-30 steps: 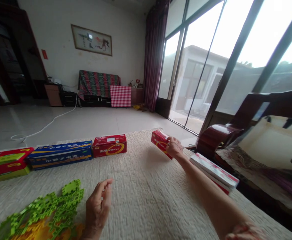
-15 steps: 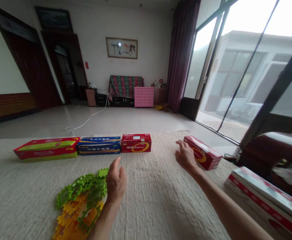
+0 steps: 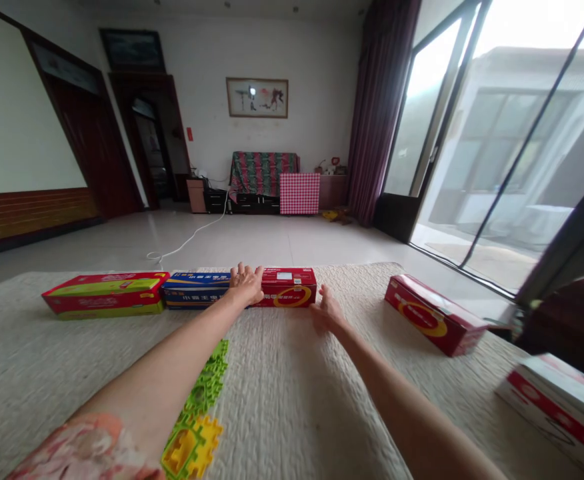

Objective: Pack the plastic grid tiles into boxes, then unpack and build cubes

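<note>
Both arms reach forward over a cream textured table cover [image 3: 292, 400]. My left hand [image 3: 246, 283] lies with its fingers spread on the seam between a blue box [image 3: 195, 295] and a small red box [image 3: 289, 293]. My right hand [image 3: 328, 313] sits flat on the cover, its fingertips at the small red box's right end. It holds nothing. A long red and green box [image 3: 105, 293] stands left of the blue box, so that the three boxes form a row along the far edge.
Another red box [image 3: 435, 315] lies at an angle to the right, away from both hands. A white and red box [image 3: 562, 407] sits at the near right corner. Green and yellow foam puzzle pieces [image 3: 197, 427] lie beside my left forearm. A dark wooden chair stands at the right.
My right hand has left the angled red box and moved left to the small red box. My left hand has reached forward from the puzzle pieces to the row of boxes. The view has turned left.
</note>
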The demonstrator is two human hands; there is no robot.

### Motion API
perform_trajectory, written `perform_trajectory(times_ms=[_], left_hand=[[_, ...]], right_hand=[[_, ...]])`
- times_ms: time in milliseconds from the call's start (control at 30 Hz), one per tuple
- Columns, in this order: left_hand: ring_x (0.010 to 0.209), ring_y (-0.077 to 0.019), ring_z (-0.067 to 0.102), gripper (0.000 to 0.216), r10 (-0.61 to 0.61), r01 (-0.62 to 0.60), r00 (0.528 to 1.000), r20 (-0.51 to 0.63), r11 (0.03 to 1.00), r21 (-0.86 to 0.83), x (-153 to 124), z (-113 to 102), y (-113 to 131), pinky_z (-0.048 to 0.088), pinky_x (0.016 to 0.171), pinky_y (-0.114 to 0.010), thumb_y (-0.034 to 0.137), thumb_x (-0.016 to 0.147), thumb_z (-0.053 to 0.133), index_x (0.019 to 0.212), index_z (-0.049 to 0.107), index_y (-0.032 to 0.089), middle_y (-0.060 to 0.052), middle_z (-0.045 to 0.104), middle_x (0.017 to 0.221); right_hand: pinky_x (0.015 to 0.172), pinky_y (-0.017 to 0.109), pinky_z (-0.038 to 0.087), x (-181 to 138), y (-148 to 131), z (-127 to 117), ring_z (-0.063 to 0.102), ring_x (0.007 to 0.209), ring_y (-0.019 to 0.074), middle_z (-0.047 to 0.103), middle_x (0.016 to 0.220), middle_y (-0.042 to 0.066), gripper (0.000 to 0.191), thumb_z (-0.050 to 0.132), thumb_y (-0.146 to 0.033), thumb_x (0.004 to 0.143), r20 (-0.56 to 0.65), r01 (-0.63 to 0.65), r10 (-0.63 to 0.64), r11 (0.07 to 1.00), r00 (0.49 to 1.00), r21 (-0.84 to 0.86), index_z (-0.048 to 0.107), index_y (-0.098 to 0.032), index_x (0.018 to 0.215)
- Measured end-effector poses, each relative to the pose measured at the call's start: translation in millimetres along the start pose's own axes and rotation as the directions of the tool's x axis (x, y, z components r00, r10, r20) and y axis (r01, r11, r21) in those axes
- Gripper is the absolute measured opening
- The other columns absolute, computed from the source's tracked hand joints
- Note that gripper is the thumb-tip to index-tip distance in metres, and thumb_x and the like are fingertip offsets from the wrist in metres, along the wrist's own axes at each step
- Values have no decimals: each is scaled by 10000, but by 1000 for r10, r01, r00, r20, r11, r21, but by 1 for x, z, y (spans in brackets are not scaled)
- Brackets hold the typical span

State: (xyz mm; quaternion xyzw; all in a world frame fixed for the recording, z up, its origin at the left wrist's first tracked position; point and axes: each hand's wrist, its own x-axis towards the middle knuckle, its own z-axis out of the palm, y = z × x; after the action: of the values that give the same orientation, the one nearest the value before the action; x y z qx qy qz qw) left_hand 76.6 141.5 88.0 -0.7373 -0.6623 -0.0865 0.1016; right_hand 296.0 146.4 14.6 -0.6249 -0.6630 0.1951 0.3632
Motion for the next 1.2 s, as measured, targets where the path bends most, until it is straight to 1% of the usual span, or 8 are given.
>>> perform_trajectory(times_ms=[133, 333, 500, 633, 800, 900, 1033, 1200], left_hand=[[1202, -384, 464, 428, 32, -32, 999, 23, 999, -10, 6, 4, 6, 304, 989, -536, 248, 749, 618, 1162, 574, 146, -203, 639, 1140], [1286, -375, 401, 478, 119, -120, 993, -28, 992, -36, -17, 3, 26, 231, 1055, -564, 280, 770, 611, 1236, 556, 192, -170, 638, 1179], [1181, -363, 482, 423, 168, -178, 981, -93, 978, -112, -67, -10, 49, 304, 1025, -531, 316, 767, 614, 1172, 612, 195, -165, 651, 1094], [1122, -343, 514, 441, 116, -138, 985, -126, 973, -185, -128, -18, 54, 399, 954, -477, 311, 770, 620, 1193, 608, 189, -163, 628, 1080], [1127, -279, 562, 507, -7, -88, 977, -214, 896, -435, -201, -9, 52, 466, 960, -409, 252, 794, 598, 1294, 535, 196, -137, 574, 1219], [1262, -285, 503, 548, -86, -83, 958, -274, 831, -550, -231, 1, 49, 455, 1031, -422, 211, 806, 570, 1346, 485, 184, -148, 465, 1400], [1352, -301, 426, 546, -155, -59, 938, -310, 810, -583, -253, 6, 30, 405, 1105, -449, 195, 795, 570, 1337, 506, 172, -145, 439, 1449], [1335, -302, 452, 543, -217, -1, 930, -297, 806, -592, -265, 0, -10, 399, 1113, -457, 192, 759, 579, 1301, 549, 179, -127, 473, 1434]], right_hand=[[757, 307, 509, -4, -4, 2, 671, 871, 218, 710, 1070, 57, 562, 522, -180, 705, 30, 26, -28, 999, 999, 47, 514, -194, 1267], [746, 320, 498, -31, -5, -22, 665, 876, 241, 716, 995, 74, 457, 494, -212, 734, -51, 3, 0, 999, 999, 51, 558, -178, 1185], [735, 362, 506, -80, -1, -54, 666, 818, 261, 719, 908, 83, 389, 524, -294, 734, -120, -29, 32, 999, 992, 32, 588, -174, 1099], [737, 369, 520, -138, -7, -63, 668, 824, 257, 717, 927, 85, 386, 539, -379, 752, -116, -10, 29, 987, 993, 163, 592, -174, 1074], [833, 388, 503, -206, -21, -51, 635, 944, 257, 681, 1066, 106, 458, 531, -500, 816, -204, 65, -7, 958, 979, 280, 579, -174, 1133], [859, 390, 489, -233, -30, -43, 615, 993, 264, 669, 1094, 108, 453, 516, -509, 837, -240, 73, -3, 957, 971, 281, 576, -189, 1152], [873, 393, 479, -251, -50, -31, 606, 1014, 264, 664, 1102, 112, 435, 503, -476, 853, -200, 89, -30, 953, 979, 290, 573, -183, 1168], [872, 395, 483, -257, -75, -10, 612, 1002, 259, 669, 1097, 102, 456, 520, -458, 842, -125, 100, -64, 946, 990, 309, 564, -184, 1204]])
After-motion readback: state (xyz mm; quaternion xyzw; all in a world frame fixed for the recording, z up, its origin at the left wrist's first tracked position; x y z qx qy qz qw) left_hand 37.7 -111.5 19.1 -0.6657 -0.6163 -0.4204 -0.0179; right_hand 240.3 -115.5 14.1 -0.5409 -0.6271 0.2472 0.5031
